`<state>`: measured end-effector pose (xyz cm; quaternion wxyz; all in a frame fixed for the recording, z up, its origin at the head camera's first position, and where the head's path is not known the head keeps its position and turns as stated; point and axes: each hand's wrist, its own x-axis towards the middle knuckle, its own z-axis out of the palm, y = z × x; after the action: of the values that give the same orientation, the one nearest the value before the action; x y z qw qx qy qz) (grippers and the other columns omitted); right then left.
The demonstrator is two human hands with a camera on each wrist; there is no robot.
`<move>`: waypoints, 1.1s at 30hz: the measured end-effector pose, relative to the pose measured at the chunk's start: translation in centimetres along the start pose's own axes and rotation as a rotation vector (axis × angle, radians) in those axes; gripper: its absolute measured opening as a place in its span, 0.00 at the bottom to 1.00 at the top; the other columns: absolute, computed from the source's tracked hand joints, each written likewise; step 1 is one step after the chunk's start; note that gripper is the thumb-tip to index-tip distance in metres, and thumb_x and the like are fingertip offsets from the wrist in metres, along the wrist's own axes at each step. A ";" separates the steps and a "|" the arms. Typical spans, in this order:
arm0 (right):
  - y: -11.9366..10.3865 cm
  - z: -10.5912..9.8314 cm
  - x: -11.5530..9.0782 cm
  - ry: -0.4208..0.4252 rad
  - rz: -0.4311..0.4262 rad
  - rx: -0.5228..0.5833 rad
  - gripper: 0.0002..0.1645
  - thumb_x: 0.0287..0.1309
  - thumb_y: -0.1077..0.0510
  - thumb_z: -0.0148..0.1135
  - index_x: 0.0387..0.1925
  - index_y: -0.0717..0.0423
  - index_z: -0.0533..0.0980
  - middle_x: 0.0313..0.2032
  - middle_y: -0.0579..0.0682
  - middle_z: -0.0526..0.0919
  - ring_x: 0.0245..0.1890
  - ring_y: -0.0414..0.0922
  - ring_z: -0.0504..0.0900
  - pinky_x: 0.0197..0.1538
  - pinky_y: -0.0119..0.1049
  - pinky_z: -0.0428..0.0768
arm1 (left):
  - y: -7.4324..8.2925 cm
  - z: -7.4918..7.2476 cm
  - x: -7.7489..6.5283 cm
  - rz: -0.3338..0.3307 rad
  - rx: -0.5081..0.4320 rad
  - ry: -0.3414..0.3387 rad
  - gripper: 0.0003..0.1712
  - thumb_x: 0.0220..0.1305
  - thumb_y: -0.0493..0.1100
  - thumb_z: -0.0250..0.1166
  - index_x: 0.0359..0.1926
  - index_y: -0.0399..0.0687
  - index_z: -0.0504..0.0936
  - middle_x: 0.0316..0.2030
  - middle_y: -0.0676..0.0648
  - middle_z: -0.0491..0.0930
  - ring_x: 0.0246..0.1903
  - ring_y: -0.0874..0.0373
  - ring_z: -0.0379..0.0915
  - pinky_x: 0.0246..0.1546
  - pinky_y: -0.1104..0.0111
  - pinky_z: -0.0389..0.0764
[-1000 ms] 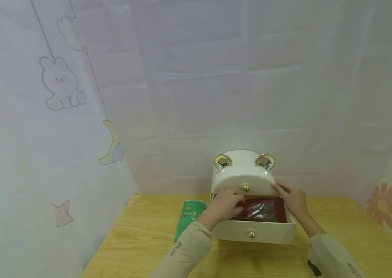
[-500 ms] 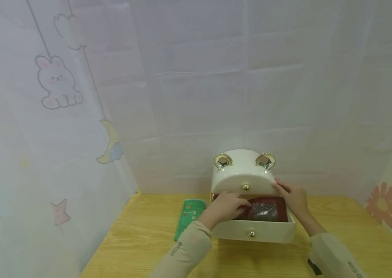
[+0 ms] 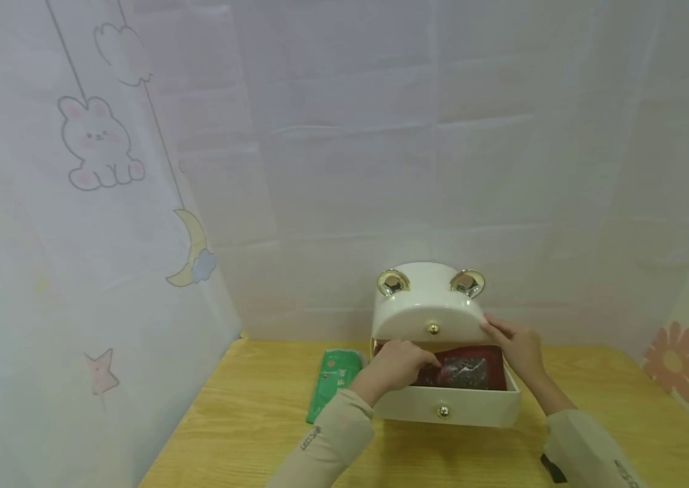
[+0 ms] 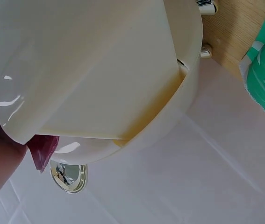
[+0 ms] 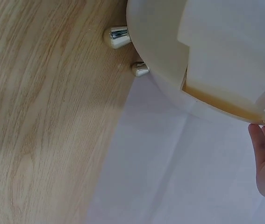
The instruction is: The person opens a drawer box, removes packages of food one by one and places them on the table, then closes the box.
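Note:
A white storage box (image 3: pixel 426 291) with two gold-rimmed ears stands on the table, its lower drawer (image 3: pixel 473 408) pulled out. In that drawer lies a dark red packet (image 3: pixel 469 369) with a clear window showing dark contents. My left hand (image 3: pixel 398 366) reaches over the drawer's left side, bent fingers touching the packet; whether they pinch it is hidden. A red corner of the packet (image 4: pixel 43 150) shows beside that hand in the left wrist view. My right hand (image 3: pixel 518 347) rests its fairly straight fingers (image 5: pixel 259 140) against the box's right side edge.
To the left of the box lies a green packet (image 3: pixel 333 379) on the wooden table (image 3: pixel 228 420). A small black object (image 3: pixel 553 469) sits by the right sleeve. A pale printed curtain (image 3: pixel 332 169) hangs close behind. Short gold feet (image 5: pixel 118 37) carry the box.
My left fingers have shifted slightly right over the packet, whose surface has creased and changed shape. The right hand stays at the box's edge, and the drawer is still out.

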<state>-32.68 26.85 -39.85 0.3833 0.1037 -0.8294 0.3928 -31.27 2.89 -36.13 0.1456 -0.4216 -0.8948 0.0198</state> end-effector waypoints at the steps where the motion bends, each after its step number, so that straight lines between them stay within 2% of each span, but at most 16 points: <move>1: 0.0 0.0 0.0 0.003 -0.003 -0.001 0.15 0.51 0.61 0.65 0.41 0.67 0.79 0.36 0.64 0.81 0.20 0.31 0.68 0.25 0.19 0.62 | 0.0 0.0 0.0 0.000 -0.001 0.003 0.21 0.58 0.33 0.58 0.43 0.66 0.84 0.35 0.63 0.82 0.23 0.70 0.69 0.22 0.79 0.67; 9: 0.0 0.1 -0.2 0.023 -0.004 -0.025 0.15 0.50 0.61 0.66 0.39 0.66 0.80 0.36 0.63 0.81 0.22 0.32 0.68 0.28 0.17 0.62 | 0.0 0.0 -0.4 0.040 0.008 0.077 0.25 0.51 0.30 0.60 0.41 0.67 0.84 0.32 0.64 0.82 0.19 0.71 0.64 0.15 0.79 0.60; 18: 0.1 0.1 -0.3 0.021 0.028 -0.029 0.15 0.50 0.61 0.66 0.40 0.66 0.80 0.36 0.64 0.81 0.20 0.36 0.67 0.26 0.19 0.61 | -0.1 0.0 -0.5 0.044 0.002 0.118 0.25 0.50 0.29 0.60 0.39 0.67 0.85 0.32 0.65 0.82 0.19 0.71 0.64 0.15 0.80 0.60; 24: 0.2 0.2 -0.2 0.022 0.058 -0.047 0.16 0.50 0.60 0.67 0.41 0.65 0.80 0.36 0.64 0.81 0.21 0.35 0.68 0.26 0.20 0.62 | 0.0 -0.5 -0.7 0.059 0.035 0.187 0.23 0.51 0.30 0.61 0.38 0.66 0.85 0.32 0.65 0.82 0.22 0.71 0.70 0.16 0.80 0.60; 28: 0.3 0.3 -0.1 0.045 0.032 -0.049 0.16 0.48 0.62 0.68 0.40 0.66 0.80 0.35 0.65 0.81 0.18 0.36 0.66 0.22 0.24 0.61 | -0.2 -0.8 -0.7 0.056 0.048 0.228 0.24 0.51 0.30 0.61 0.38 0.67 0.85 0.32 0.66 0.82 0.24 0.70 0.73 0.14 0.80 0.59; 31: 0.3 0.3 -0.1 0.070 -0.004 -0.063 0.15 0.45 0.64 0.68 0.38 0.67 0.80 0.33 0.65 0.81 0.19 0.40 0.73 0.22 0.21 0.62 | -0.2 -1.1 -0.8 0.057 0.053 0.258 0.24 0.49 0.30 0.61 0.38 0.67 0.85 0.32 0.66 0.82 0.24 0.70 0.73 0.14 0.80 0.60; 33: 0.2 0.4 -0.2 0.077 -0.015 -0.075 0.14 0.45 0.66 0.67 0.38 0.67 0.81 0.33 0.65 0.81 0.27 0.48 0.81 0.26 0.17 0.63 | -0.3 -1.3 -1.0 0.063 0.058 0.279 0.24 0.47 0.29 0.62 0.37 0.66 0.85 0.32 0.66 0.82 0.24 0.70 0.74 0.18 0.82 0.64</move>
<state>-32.89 26.71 -40.26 0.4216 0.0802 -0.8273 0.3624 -30.52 1.88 -35.12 0.2799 -0.4438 -0.8513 -0.0083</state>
